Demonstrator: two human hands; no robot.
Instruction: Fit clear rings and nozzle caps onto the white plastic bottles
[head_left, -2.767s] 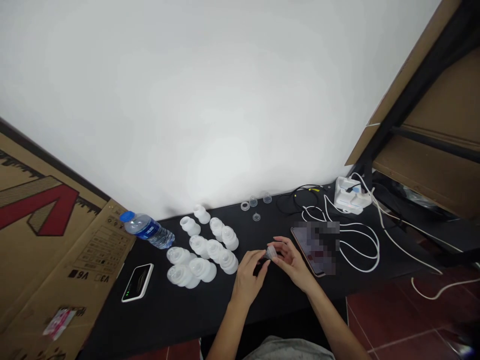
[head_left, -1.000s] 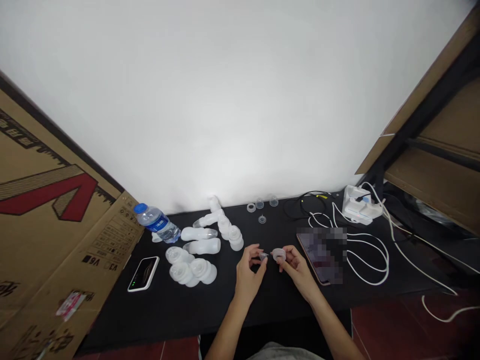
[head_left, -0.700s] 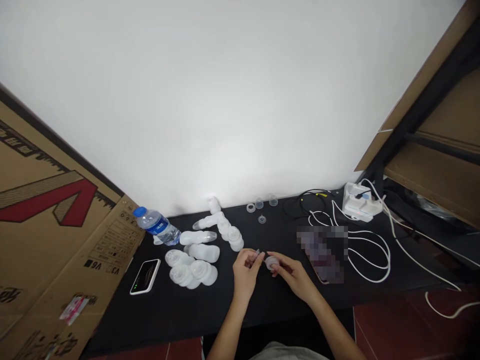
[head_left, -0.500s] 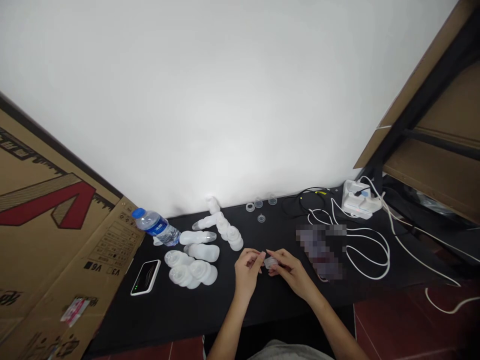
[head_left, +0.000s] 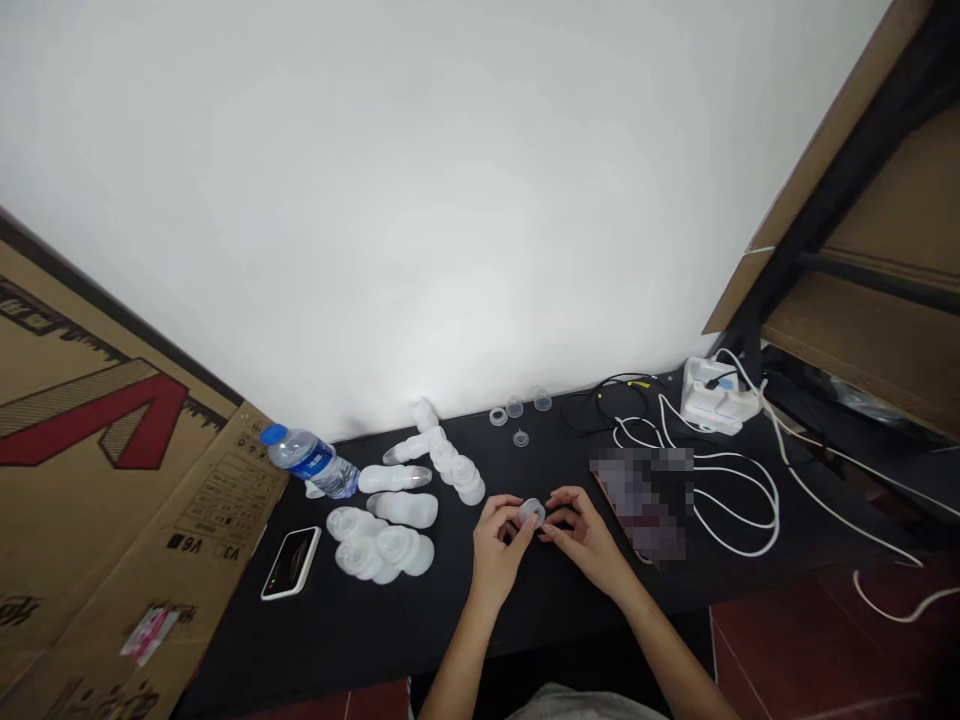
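Note:
My left hand is closed on a small translucent round cap, tilted so its circular opening shows. My right hand is just beside it, thumb and fingers curved and apart, fingertips close to the cap's edge; whether they touch it is hard to tell. Behind the hands lie a clear ring, two small clear domed pieces and a small disc with a raised centre. Left of my hands, several white squeeze bottles with clear tips lie or stand in a group.
A water bottle with a blue cap leans by a cardboard box on the left. A white-framed device lies in front. To the right are a blurred-out flat object, white cables and a power strip on the black table.
The cap has turned so its round opening shows, and it now sits in my left hand. My right hand's fingers have spread and drawn slightly away from it.

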